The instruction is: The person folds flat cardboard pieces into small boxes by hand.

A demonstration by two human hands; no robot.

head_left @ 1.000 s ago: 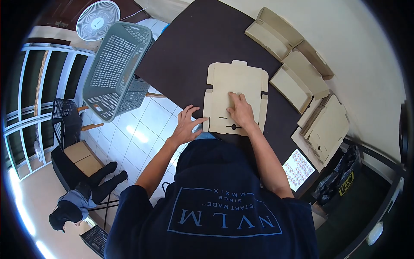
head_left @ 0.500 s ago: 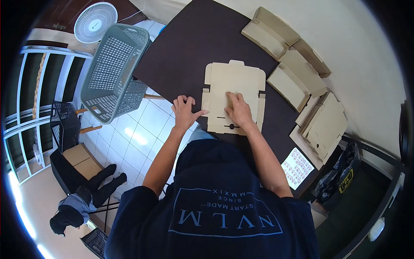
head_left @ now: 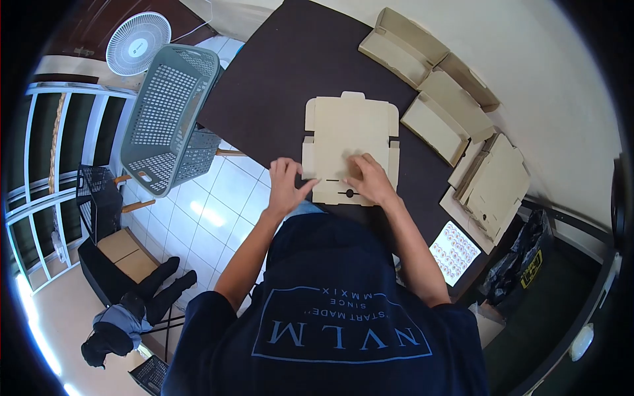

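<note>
A flat, unfolded cardboard box blank [head_left: 350, 125] lies on the dark table [head_left: 264, 79], with slots and a round hole near its lower edge. My left hand [head_left: 286, 187] is at the blank's lower left edge, fingers apart and slightly curled, thumb tip by the left flap. Over the lower right part of the blank is my right hand [head_left: 370, 179], its thumb and fingers apart with nothing between them. Whether its fingertips touch the cardboard cannot be made out.
Folded open boxes [head_left: 439, 115] line the table's right side, near stacked flat blanks [head_left: 494, 188] and a sticker sheet [head_left: 454, 253]. A grey basket [head_left: 158, 119] and a fan [head_left: 138, 43] stand left. Another person [head_left: 119, 323] sits at the lower left.
My right hand has moved down the blank towards its lower edge. My left hand has shifted slightly down relative to the blank. The whole view has shifted a little.
</note>
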